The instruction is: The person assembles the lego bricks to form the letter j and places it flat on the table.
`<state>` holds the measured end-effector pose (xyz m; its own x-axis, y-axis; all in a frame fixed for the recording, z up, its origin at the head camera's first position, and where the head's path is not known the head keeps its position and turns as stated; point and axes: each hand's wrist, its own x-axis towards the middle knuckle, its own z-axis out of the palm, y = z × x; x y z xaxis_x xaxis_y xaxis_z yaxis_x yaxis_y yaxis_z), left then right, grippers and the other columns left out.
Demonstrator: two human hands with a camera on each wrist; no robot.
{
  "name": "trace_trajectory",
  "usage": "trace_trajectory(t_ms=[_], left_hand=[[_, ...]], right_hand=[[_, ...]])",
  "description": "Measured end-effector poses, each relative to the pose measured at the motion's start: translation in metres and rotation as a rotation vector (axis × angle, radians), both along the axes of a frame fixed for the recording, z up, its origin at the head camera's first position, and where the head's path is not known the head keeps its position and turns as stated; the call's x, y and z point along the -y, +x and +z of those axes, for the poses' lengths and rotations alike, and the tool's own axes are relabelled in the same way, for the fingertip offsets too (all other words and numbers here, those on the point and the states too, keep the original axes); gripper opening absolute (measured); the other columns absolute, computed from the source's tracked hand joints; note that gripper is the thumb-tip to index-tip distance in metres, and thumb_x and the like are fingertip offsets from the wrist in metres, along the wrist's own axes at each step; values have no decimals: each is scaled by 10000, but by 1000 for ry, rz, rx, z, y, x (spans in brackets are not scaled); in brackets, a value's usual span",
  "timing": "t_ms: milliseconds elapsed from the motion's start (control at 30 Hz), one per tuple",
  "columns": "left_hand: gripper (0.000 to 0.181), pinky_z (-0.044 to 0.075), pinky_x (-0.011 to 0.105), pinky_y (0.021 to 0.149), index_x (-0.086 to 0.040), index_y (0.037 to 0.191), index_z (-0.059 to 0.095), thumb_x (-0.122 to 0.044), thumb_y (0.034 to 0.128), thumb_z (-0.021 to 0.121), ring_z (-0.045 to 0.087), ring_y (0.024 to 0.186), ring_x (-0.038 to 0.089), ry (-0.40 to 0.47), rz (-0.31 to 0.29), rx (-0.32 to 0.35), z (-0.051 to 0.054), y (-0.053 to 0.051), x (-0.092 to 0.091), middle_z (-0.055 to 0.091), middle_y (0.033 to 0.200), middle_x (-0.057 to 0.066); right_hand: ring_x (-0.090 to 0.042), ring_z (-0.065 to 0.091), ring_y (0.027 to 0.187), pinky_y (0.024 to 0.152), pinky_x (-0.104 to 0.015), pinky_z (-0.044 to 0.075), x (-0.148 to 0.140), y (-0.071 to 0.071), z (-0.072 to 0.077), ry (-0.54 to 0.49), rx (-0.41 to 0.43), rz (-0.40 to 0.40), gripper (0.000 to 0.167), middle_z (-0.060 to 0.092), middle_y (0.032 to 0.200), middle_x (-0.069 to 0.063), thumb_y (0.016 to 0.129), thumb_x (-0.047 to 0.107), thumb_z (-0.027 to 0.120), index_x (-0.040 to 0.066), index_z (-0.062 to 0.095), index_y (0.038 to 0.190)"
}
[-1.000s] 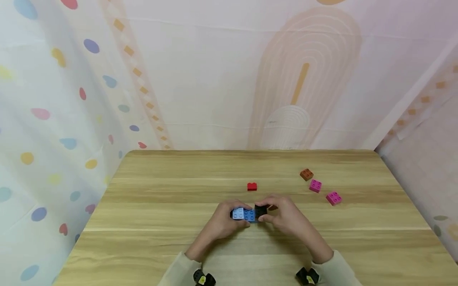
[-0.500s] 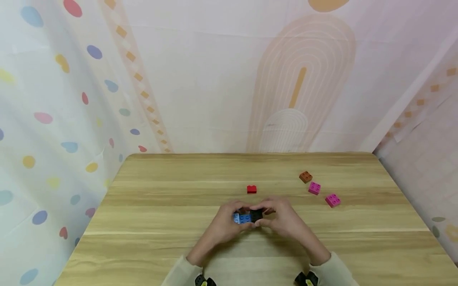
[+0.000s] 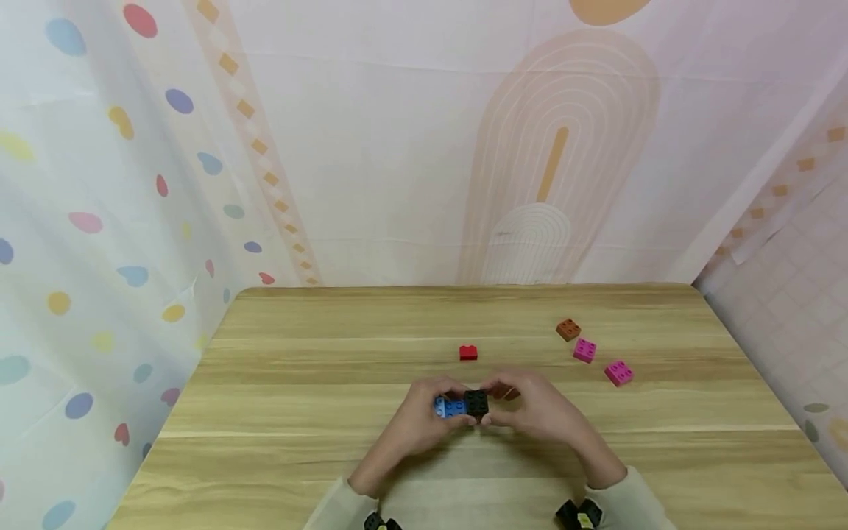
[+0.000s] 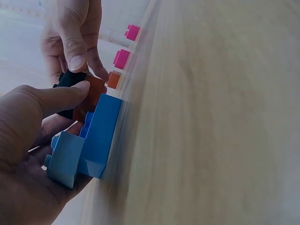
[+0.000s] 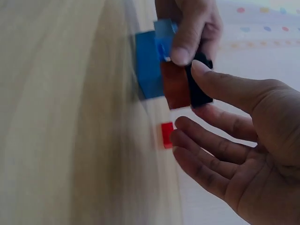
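Note:
My left hand (image 3: 419, 416) grips a built stack of bricks. At its base lies a long blue brick (image 4: 104, 131), carrying a light blue brick (image 4: 65, 159) on one end. On its other end sits an orange-brown brick (image 5: 175, 84), topped by a black brick (image 3: 475, 403). The left thumb presses the orange-brown brick's side in the left wrist view. My right hand (image 3: 539, 412) pinches the black brick lightly between thumb and index finger; its other fingers are spread in the right wrist view. The stack's far side is hidden by the left fingers.
Beyond the hands a small red brick (image 3: 468, 353) lies on the wooden table (image 3: 298, 368). Farther right are a brown brick (image 3: 568, 330), one pink brick (image 3: 584, 350) and a second pink brick (image 3: 619, 373). A patterned curtain (image 3: 397, 162) stands behind the table.
The black brick has moved left and down onto the blue brick's right end. My left thumb has come forward along the stack, and my right hand has since drawn slightly right.

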<state>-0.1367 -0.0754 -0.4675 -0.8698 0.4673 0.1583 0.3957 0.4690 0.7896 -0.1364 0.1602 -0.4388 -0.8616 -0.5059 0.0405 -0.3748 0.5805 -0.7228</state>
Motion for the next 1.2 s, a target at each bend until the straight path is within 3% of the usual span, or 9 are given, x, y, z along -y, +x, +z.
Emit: trace_trajectory(t_ms=[200,400,800,1067,1200], left_hand=[[279,530,301,919,-125,1104,761,-193,850,854,683,1054,169,-35,6,0,1,1,-1,758,1120,-3],[279,540,266,859,-115,1094,765,-198,844,857,681,1023,163,-24,9,23,2,1,-2,761,1133,27],[313,551,275,854,-143,1093,776,-218,810,887,682,1037,166,24,29,82,-1,-1,1,762,1152,10],[317,551,270,833,-146,1098,775,-218,810,887,673,1024,163,30,31,98,-1,-1,1,760,1159,16],[319,555,268,829,-143,1097,774,-209,807,889,674,1024,168,35,34,107,0,0,0,759,1162,21]], right_hand=[[-215,676,1057,936,-406,557,-15,-3,8,46,12,-47,380,737,1162,-31,913,327,786,112,709,1217],[-268,681,1078,948,-437,559,-35,-8,15,4,-4,-89,391,731,1181,-95,940,311,758,57,693,1230],[-323,667,1125,957,-485,544,-82,-18,24,-2,-43,-290,474,703,1244,-159,933,318,769,46,658,1305],[-288,678,1048,876,-333,578,-112,-22,23,33,-77,-377,453,719,1155,-168,940,296,765,10,659,1274],[-339,669,1104,893,-385,577,-124,-22,21,51,-45,-413,497,697,1230,-199,944,325,757,15,637,1315]])
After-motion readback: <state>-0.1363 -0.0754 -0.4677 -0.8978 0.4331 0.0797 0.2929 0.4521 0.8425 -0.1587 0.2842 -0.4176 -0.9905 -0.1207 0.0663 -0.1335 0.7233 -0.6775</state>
